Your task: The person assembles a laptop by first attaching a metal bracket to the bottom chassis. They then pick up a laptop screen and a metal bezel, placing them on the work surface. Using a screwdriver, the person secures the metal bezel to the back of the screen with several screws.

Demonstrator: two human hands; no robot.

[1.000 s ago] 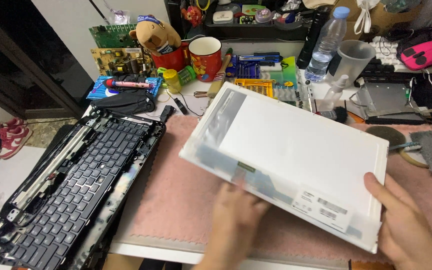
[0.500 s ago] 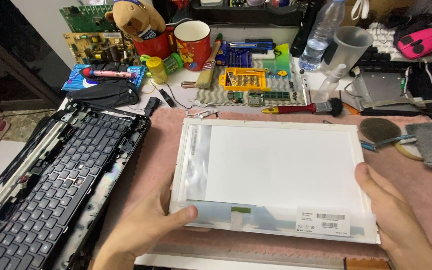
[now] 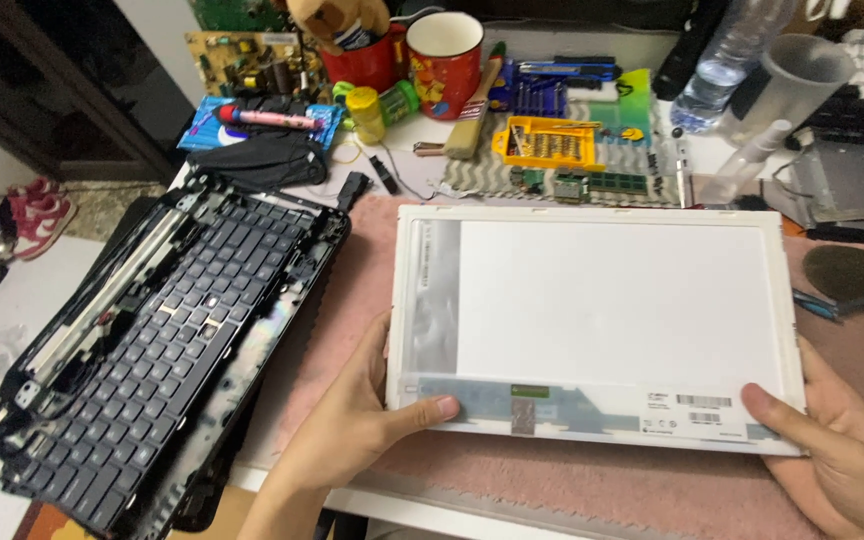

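We held the white screen panel (image 3: 597, 320) flat on the pink mat (image 3: 572, 480), our left hand (image 3: 357, 425) clamped on its near left corner, thumb on top, and our right hand (image 3: 837, 445) gripping the near right corner. 2 small white barcode labels (image 3: 687, 408) sat along its near edge, right of a small green strip. A blue packet (image 3: 252, 125) lay behind the dismantled laptop base (image 3: 162, 350). Compared with 0.5 s earlier, the panel lay squarer and nearer.

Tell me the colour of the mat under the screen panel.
Pink, a fuzzy mat, seen in the head view beneath the white panel that both hands grip.
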